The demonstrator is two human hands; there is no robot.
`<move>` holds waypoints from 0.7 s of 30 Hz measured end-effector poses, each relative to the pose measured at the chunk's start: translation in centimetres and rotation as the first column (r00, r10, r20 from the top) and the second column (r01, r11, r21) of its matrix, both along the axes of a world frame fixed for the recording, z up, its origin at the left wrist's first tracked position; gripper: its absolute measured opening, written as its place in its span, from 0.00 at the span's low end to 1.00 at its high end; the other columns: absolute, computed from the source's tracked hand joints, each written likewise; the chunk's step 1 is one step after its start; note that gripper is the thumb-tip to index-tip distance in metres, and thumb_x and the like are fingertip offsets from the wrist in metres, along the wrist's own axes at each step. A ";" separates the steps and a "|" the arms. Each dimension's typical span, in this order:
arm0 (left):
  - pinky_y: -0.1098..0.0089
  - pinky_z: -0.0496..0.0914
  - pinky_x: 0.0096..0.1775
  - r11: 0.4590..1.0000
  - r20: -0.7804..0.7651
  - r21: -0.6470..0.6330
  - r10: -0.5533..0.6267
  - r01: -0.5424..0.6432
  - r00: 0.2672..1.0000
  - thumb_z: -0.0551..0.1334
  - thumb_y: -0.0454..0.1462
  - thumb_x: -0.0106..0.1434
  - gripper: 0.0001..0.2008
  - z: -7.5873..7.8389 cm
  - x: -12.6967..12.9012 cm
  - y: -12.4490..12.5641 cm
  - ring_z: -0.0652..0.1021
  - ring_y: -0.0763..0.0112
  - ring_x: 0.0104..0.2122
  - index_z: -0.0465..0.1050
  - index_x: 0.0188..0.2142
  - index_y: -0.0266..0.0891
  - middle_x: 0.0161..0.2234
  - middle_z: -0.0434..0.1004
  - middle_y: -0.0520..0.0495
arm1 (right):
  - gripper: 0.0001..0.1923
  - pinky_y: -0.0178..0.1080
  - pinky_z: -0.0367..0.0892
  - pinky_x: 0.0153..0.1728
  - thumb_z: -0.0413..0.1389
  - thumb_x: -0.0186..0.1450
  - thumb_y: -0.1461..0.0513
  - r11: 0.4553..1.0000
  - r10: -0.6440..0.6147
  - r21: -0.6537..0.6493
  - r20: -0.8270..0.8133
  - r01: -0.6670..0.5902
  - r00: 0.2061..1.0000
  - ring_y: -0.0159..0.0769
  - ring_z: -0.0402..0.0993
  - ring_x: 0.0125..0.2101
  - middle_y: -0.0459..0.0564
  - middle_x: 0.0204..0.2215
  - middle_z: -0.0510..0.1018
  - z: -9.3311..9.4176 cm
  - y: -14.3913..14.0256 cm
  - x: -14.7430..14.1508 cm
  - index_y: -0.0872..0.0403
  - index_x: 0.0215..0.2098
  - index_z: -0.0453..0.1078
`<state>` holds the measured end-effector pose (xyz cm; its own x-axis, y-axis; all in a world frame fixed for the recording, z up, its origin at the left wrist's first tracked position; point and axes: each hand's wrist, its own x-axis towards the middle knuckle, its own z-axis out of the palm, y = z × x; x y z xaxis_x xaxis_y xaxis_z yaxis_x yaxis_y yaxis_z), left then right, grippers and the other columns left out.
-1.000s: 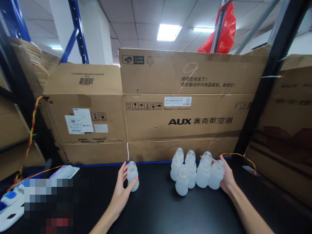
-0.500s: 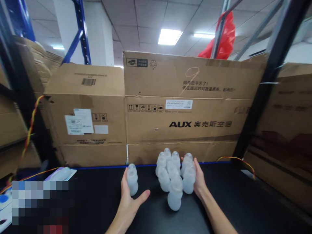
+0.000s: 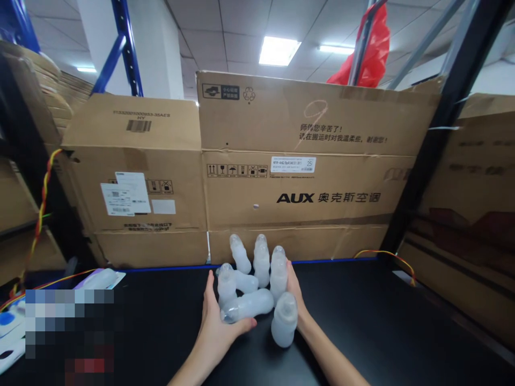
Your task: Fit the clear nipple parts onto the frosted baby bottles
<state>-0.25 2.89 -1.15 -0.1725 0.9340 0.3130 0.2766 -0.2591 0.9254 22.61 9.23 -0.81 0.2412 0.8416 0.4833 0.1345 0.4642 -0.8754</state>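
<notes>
A black tabletop (image 3: 402,332) fronts two stacked walls of cardboard cartons: a large AUX-printed carton (image 3: 306,166) at centre and a smaller labelled carton (image 3: 132,177) to its left. A twisted red-and-yellow cable (image 3: 42,198) hangs at the left. A red plastic bag (image 3: 372,43) hangs above the cartons. A blue rack upright (image 3: 126,51) rises behind; a ceiling light panel (image 3: 279,51) is lit.

A pixelated block (image 3: 68,327) hides the table's seven o'clock corner. The right hand (image 3: 295,292) sits mostly hidden behind the bottles (image 3: 261,287). Both forearms are cut off by the bottom edge. Box label print is too small to read.
</notes>
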 end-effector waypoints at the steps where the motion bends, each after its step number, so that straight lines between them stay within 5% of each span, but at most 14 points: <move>1: 0.40 0.53 0.70 1.000 -0.020 -0.022 0.009 -0.010 1.000 0.82 0.46 0.39 0.72 0.2 -0.2 0.1 0.56 0.38 0.73 0.38 0.74 0.51 0.74 0.50 0.32 | 0.32 0.56 0.65 0.66 0.42 0.75 0.40 1.000 -0.010 -0.017 -0.002 0.010 1.000 0.48 0.66 0.66 0.52 0.62 0.75 0.0 -0.2 -0.4 0.47 0.64 0.69; 6: 0.40 0.61 0.67 0.997 -0.104 -0.072 0.021 -0.029 0.994 0.81 0.44 0.41 0.68 0.7 -1.0 0.4 0.66 0.36 0.68 0.40 0.73 0.48 0.69 0.60 0.32 | 0.30 0.54 0.67 0.64 0.42 0.76 0.42 0.997 -0.018 -0.073 -0.030 0.016 0.999 0.47 0.66 0.66 0.52 0.65 0.72 0.4 -0.8 -1.4 0.47 0.65 0.68; 12: 0.42 0.62 0.66 0.992 -0.155 0.004 0.127 -0.128 0.980 0.80 0.43 0.38 0.66 0.0 -2.2 1.1 0.66 0.37 0.67 0.46 0.72 0.49 0.68 0.56 0.36 | 0.29 0.50 0.69 0.60 0.48 0.73 0.41 0.986 -0.137 -0.107 -0.103 0.126 0.985 0.49 0.67 0.64 0.56 0.62 0.73 2.5 -1.1 0.6 0.50 0.60 0.67; 16: 0.43 0.63 0.66 0.983 -0.165 0.050 0.183 -0.177 0.969 0.80 0.46 0.37 0.62 0.0 -4.1 2.6 0.67 0.36 0.66 0.53 0.69 0.45 0.63 0.63 0.37 | 0.26 0.39 0.72 0.35 0.55 0.67 0.38 0.987 -0.114 -0.125 -0.120 0.099 0.986 0.39 0.75 0.34 0.48 0.32 0.77 4.4 -1.8 2.9 0.52 0.41 0.69; 18: 0.43 0.65 0.64 0.980 -0.186 0.048 0.197 -0.192 0.963 0.79 0.50 0.36 0.59 0.4 -5.2 3.3 0.69 0.36 0.63 0.58 0.66 0.43 0.59 0.68 0.37 | 0.28 0.33 0.60 0.21 0.55 0.66 0.36 0.986 -0.038 -0.167 -0.103 0.021 0.994 0.30 0.60 0.19 0.40 0.18 0.64 5.1 -2.2 3.8 0.51 0.29 0.64; 21: 0.45 0.68 0.61 0.974 -0.194 0.006 0.222 -0.226 0.955 0.76 0.56 0.39 0.50 1.2 -6.6 4.1 0.73 0.38 0.59 0.66 0.59 0.40 0.54 0.73 0.38 | 0.32 0.30 0.45 0.16 0.61 0.61 0.36 0.951 0.127 -0.276 -0.059 -0.138 0.990 0.23 0.46 0.15 0.35 0.13 0.52 5.9 -2.8 5.2 0.52 0.21 0.60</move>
